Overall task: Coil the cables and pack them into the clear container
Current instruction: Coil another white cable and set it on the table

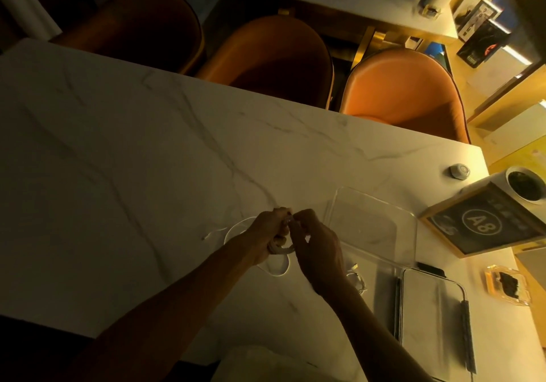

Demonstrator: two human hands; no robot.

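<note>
Nearest me on the right, the container lid (428,307) lies flat on the marble table (133,145), with a second cable (356,278) loose just left of it. My left hand (267,235) grips a partly wound white cable (280,250), fingers curled round the coil; loose loops trail on the table under and left of it. My right hand (317,248) pinches the same cable at the top, fingertips meeting the left hand's. Just right of the hands sits the clear container (372,228), open. Farther right, an A8 sign (484,222). Far side: three orange chairs (404,92).
</note>
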